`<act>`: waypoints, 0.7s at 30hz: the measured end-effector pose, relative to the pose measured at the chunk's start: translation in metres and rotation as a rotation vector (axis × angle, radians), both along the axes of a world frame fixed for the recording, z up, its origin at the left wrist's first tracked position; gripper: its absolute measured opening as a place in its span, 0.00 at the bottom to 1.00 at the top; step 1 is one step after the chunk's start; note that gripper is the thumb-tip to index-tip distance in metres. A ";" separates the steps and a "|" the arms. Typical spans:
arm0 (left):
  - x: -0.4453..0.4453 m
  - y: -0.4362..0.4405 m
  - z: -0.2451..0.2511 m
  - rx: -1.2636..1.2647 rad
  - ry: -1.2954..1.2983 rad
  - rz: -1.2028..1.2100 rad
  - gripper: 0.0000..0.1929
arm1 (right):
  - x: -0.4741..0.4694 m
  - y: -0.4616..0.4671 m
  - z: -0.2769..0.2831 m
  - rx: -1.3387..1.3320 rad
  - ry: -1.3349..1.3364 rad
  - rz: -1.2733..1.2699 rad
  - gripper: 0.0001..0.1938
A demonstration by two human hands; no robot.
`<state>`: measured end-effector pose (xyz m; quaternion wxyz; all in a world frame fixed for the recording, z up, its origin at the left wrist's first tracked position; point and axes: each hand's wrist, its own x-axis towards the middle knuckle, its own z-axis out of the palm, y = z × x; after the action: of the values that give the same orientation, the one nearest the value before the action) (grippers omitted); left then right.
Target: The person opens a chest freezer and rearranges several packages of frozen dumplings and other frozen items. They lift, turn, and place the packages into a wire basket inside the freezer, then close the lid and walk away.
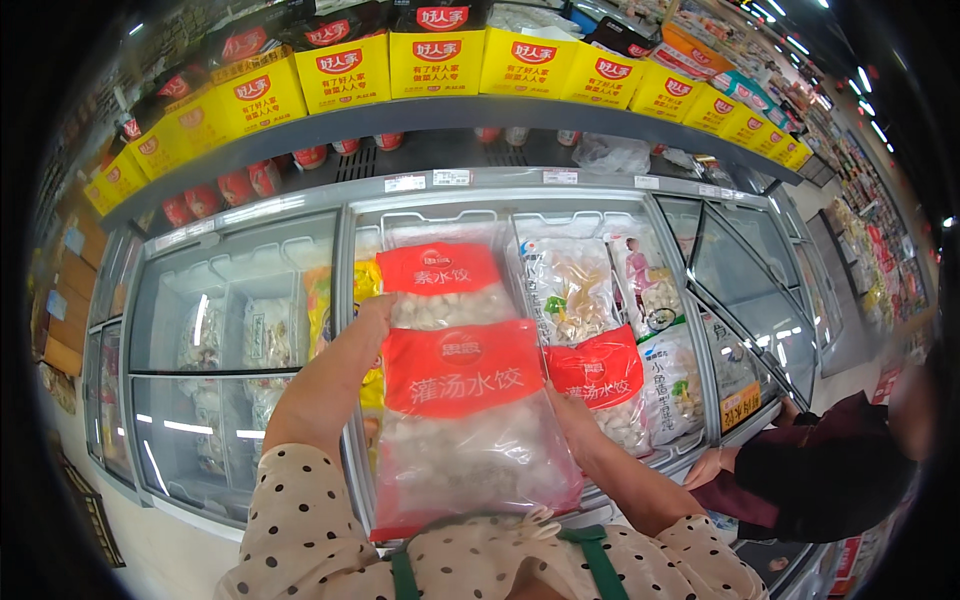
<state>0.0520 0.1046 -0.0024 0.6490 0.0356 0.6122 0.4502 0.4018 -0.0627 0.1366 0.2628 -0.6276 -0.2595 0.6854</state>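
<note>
A large clear bag of frozen dumplings (465, 442) with a red top band is close in front of my chest. Its right edge is in my right hand (564, 401), the fingers partly hidden. Just beyond it, a second red-topped dumpling bag (446, 277) shows its upper half, the rest covered by the nearer bag. My left hand (381, 309) grips the left edge of this farther bag, its fingers mostly hidden. Both bags are over the open section of a glass-topped chest freezer (349, 300).
Inside the freezer are another red-topped bag (600, 382), white wonton bags (570, 285) and yellow packs (367, 281). Sliding glass lids (225, 300) cover the left section. A shelf (450, 112) with yellow boxes overhangs the back. At right, another person's hand (709, 466) is near the freezer's front edge.
</note>
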 end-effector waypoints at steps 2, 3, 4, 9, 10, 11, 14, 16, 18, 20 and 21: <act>-0.001 -0.001 0.003 -0.001 -0.006 0.010 0.13 | -0.001 -0.004 0.002 -0.007 -0.009 0.007 0.15; -0.001 0.001 0.005 0.003 -0.009 0.017 0.13 | -0.001 -0.005 0.004 0.000 -0.008 0.019 0.14; -0.002 0.001 0.008 0.006 -0.013 0.024 0.13 | 0.000 -0.008 0.005 0.000 -0.034 0.020 0.13; 0.003 0.012 0.020 0.043 -0.031 0.101 0.13 | 0.004 -0.006 -0.016 0.071 0.016 0.000 0.14; 0.006 0.016 0.019 0.054 -0.036 0.126 0.13 | 0.004 -0.002 -0.029 0.110 -0.014 0.012 0.18; 0.006 0.017 0.016 0.060 -0.042 0.157 0.13 | 0.006 -0.004 -0.046 0.166 0.029 0.031 0.23; 0.004 0.018 -0.008 0.082 -0.025 0.239 0.13 | 0.004 0.000 -0.114 0.378 -0.291 0.173 0.23; -0.002 0.015 -0.035 0.048 0.065 0.161 0.13 | 0.006 -0.010 -0.160 0.457 -0.343 0.139 0.21; -0.015 0.005 -0.068 -0.029 0.220 0.031 0.12 | 0.007 -0.018 -0.198 0.505 -0.352 0.118 0.20; -0.009 0.002 -0.101 -0.003 0.137 0.063 0.12 | 0.011 -0.020 -0.227 0.480 -0.243 0.052 0.19; -0.005 0.005 -0.114 0.003 0.108 0.084 0.12 | 0.014 -0.021 -0.241 0.467 -0.190 0.018 0.19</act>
<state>0.0467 0.1093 -0.1166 0.5955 0.0350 0.6466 0.4754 0.4156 -0.0834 -0.1044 0.3689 -0.6091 -0.4399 0.5473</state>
